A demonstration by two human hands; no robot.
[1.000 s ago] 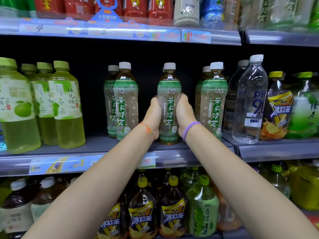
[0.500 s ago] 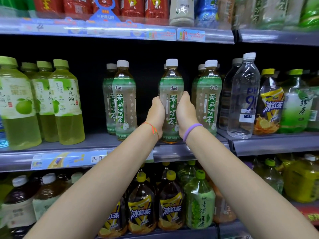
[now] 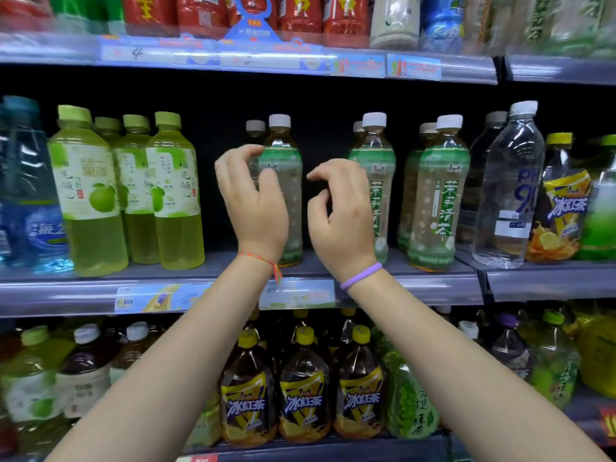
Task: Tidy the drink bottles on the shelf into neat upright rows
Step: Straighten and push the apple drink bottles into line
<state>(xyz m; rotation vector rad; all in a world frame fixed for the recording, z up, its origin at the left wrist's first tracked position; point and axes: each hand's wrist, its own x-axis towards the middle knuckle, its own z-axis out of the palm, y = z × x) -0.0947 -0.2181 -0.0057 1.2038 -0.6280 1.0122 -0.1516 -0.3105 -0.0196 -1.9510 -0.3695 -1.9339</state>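
Left hand [image 3: 253,208]: off the glass-clear tea bottle it gripped half a second ago; fingers curled but spread, holding nothing, hovering in front of the leftmost jasmine tea bottle [image 3: 283,195].
Right hand [image 3: 340,221]: also released; fingers loosely curled and apart, empty, in front of the middle jasmine tea bottle [image 3: 375,181].
Change: both hands clasped one jasmine tea bottle a moment earlier; that bottle now stands on the shelf [image 3: 416,285] ungripped, and the view has swung left.
Meaning for task: judged, one bottle has been set upright and faced; the hands appear to be moving to the neighbouring column.
Jasmine tea row: three front bottles, white caps, upright, each with a second bottle close behind; third front bottle [image 3: 440,195] to the right.
Jasmine tea label: green band, vertical Chinese characters 茉莉清茶, white flowers printed below.
Left neighbours: pale green drink bottles [image 3: 173,195] with green caps and a green fruit picture; small print too blurred to read.
Far left: blue water bottle [image 3: 30,201], characters only partly legible.
Right neighbour: clear water bottle [image 3: 510,188], large "PH 9.0" partly readable.
Far right: iced tea bottle [image 3: 560,201], yellow cap, 冰红茶 on label.
Lower shelf: iced tea bottles [image 3: 305,391], same 冰红茶 label.
Price tags: on the shelf edge, unreadable.
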